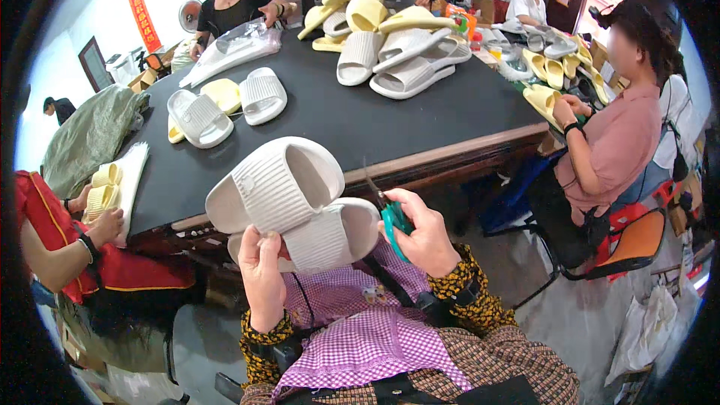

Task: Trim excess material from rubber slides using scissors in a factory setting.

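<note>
Purple checked apron (352, 352) nearest. Left hand (262, 277): thumb and fingers together, clamped on the near edge of a pair of grey slippers (281, 187). Pair is up in front of the apron at the table's near edge, ribbed straps showing, one slipper overlapping the other. Right hand (426, 236): fingers closed round the green handles of scissors (394, 226), blades pointing up and away beside the slippers. White plastic bag (643, 334) low at right, contents can't be told. At left, a co-worker's hands (107, 226) hold yellow slippers (103, 193) beside a white plastic sheaf (133, 180). At right, a person in pink (622, 131) handles a yellow slipper (541, 99). Dark table (322, 116) carries two grey slippers (201, 118) around a yellow one (223, 95). Grey-green sack (90, 139) slumps at left, contents hidden. Farther back, a mixed grey and yellow slipper heap (386, 37); at far left, a person in black (236, 7) holds clear plastic bags (238, 49), contents unclear. Orange bottle (471, 26) past the heap, contents unreadable.
</note>
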A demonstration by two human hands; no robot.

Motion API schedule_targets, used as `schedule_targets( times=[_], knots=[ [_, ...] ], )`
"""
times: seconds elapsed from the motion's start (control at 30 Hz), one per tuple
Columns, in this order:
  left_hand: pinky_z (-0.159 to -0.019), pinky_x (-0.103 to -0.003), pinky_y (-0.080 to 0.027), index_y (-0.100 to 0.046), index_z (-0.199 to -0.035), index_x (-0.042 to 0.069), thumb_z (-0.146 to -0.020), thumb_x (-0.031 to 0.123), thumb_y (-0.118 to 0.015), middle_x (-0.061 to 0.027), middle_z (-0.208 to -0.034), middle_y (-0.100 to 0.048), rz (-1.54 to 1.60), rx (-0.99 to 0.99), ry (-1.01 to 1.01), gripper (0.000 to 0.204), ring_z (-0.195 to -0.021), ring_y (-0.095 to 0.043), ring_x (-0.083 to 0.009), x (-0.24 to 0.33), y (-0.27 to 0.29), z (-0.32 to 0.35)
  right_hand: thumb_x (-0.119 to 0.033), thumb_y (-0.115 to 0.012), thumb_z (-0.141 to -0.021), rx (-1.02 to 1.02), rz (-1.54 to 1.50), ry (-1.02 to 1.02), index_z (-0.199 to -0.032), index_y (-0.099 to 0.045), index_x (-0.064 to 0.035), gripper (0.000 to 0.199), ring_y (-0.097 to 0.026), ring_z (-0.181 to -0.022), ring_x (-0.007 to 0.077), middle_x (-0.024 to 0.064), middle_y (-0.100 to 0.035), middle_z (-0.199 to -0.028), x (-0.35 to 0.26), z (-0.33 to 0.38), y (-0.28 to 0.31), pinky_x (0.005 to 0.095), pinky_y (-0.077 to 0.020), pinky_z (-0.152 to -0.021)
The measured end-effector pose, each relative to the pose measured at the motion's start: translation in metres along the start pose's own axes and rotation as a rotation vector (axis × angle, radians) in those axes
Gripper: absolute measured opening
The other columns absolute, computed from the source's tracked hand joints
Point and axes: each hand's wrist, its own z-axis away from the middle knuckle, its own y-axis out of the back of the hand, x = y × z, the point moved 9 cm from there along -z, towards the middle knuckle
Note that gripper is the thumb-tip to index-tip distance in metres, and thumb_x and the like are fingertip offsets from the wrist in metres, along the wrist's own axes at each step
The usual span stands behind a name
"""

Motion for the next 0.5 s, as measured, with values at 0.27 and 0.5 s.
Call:
schedule_targets(
  times=[0.27,0.5],
  knots=[
    [-0.082,-0.024,-0.041,-0.046,-0.125,-0.004,-0.088,-0.002,-0.048,-0.0074,-0.109,-0.060,-0.144,-0.165,-0.040,0.037,-0.097,-0.055,-0.0121,0.023,-0.024,-0.002,-0.011,-0.072,-0.081,0.006,-0.086,-0.070,-0.119,-0.054,-0.0026,0.043,-0.066,-0.083,0.0167,0.0142,-0.065,-0.095,0.022,0.015,0.003,0.0295,-0.0514,-0.074],
    [-0.072,-0.021,-0.040,-0.036,-0.137,-0.006,-0.087,0.002,-0.050,-0.0027,-0.100,-0.056,-0.022,-0.199,0.039,0.052,-0.083,-0.050,-0.0076,0.041,-0.054,-0.021,-0.009,-0.073,-0.080,0.065,-0.124,-0.139,-0.118,-0.052,-0.0023,0.044,-0.067,-0.078,0.0183,0.0149,-0.065,-0.089,0.050,0.037,0.016,0.0305,-0.0518,-0.070]
  ],
)
